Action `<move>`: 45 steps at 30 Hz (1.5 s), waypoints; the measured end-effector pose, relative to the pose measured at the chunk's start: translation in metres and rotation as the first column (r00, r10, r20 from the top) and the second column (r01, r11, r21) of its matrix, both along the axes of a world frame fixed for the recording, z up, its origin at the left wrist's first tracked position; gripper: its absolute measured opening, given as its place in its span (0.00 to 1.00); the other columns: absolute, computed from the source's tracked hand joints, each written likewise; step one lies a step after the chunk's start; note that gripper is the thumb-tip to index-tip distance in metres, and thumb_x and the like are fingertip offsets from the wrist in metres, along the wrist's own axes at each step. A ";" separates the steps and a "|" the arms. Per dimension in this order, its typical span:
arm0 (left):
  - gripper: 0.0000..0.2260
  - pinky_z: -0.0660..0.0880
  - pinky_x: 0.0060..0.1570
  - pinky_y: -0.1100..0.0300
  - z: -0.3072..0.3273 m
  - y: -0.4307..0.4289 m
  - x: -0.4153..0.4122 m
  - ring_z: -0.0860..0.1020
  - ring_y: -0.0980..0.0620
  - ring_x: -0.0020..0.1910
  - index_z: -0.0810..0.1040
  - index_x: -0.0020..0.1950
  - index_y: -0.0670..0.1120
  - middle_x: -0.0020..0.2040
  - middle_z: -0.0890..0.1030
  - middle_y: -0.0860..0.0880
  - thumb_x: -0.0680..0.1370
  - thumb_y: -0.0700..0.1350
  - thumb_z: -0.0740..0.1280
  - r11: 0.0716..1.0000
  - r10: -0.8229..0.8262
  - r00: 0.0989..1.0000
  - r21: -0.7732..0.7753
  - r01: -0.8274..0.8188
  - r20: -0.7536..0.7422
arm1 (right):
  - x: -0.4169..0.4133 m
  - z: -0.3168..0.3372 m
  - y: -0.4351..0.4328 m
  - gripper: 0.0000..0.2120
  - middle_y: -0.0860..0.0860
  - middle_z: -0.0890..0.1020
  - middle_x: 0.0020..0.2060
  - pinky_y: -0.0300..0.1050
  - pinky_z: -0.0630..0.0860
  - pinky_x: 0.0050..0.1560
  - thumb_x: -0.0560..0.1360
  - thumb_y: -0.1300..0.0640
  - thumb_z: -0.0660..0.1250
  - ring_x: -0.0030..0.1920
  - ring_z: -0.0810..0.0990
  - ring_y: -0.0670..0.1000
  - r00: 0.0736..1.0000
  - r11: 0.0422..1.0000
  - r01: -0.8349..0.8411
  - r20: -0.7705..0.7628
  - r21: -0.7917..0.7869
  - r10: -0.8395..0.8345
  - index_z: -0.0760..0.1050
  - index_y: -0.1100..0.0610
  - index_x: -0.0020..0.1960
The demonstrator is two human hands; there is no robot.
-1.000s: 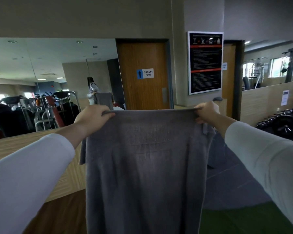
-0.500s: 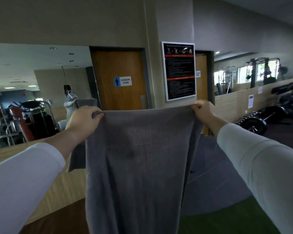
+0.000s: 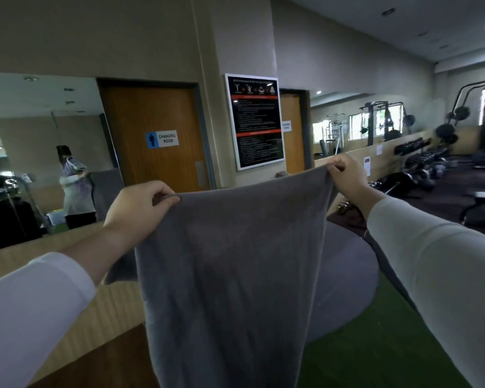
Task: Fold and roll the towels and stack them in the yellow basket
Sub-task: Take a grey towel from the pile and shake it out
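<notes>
Gray towel (image 3: 230, 275) held up in the air, hanging straight down in front of the person. Left hand (image 3: 136, 204) pinches the top left corner, fingers curled over the hem; right hand (image 3: 345, 177) pinches the top right corner, slightly higher. Top edge sags a little between them. Behind: wooden door (image 3: 154, 135) with a changing room sign (image 3: 163, 140), black wall poster (image 3: 254, 121), probably dumbbell racks at far right, blurry.

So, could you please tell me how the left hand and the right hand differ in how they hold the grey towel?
The left hand sits lower than the right hand, so the top edge of the grey towel slopes up toward the right hand. The left hand is nearer the camera, the right hand farther out. Both grip a top corner with curled fingers.
</notes>
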State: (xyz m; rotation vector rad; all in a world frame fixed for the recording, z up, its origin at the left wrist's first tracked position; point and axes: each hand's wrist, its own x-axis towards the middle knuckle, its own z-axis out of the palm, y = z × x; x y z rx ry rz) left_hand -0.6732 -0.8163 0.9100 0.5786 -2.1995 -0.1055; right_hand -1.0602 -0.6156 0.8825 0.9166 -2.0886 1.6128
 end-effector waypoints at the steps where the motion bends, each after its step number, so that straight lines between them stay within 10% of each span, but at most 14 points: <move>1: 0.04 0.71 0.40 0.64 -0.001 0.009 -0.004 0.77 0.62 0.43 0.80 0.44 0.56 0.41 0.81 0.60 0.78 0.52 0.69 1.000 -0.001 1.000 -0.001 0.001 -0.011 | -0.002 -0.001 0.011 0.04 0.53 0.78 0.47 0.41 0.67 0.46 0.81 0.61 0.62 0.49 0.74 0.52 1.000 1.000 0.008 -0.002 -0.002 -0.008 0.76 0.57 0.52; 24: 0.06 0.78 0.40 0.59 -0.032 0.307 0.035 0.78 0.60 0.41 0.79 0.45 0.55 0.41 0.80 0.59 0.78 0.56 0.68 0.989 -0.136 0.991 -0.056 0.137 0.012 | 0.043 -0.041 0.316 0.13 0.65 0.80 0.55 0.52 0.70 0.56 0.82 0.59 0.58 0.60 0.75 0.65 0.955 0.957 0.279 0.083 0.082 -0.286 0.73 0.61 0.63; 45: 0.04 0.69 0.37 0.66 -0.054 0.580 0.063 0.76 0.62 0.42 0.79 0.49 0.55 0.43 0.79 0.60 0.79 0.53 0.66 0.992 -0.061 0.998 -0.109 0.060 -0.005 | 0.060 -0.070 0.570 0.08 0.57 0.80 0.49 0.49 0.71 0.53 0.81 0.60 0.60 0.50 0.75 0.55 0.984 0.990 0.118 0.124 0.079 -0.127 0.76 0.60 0.55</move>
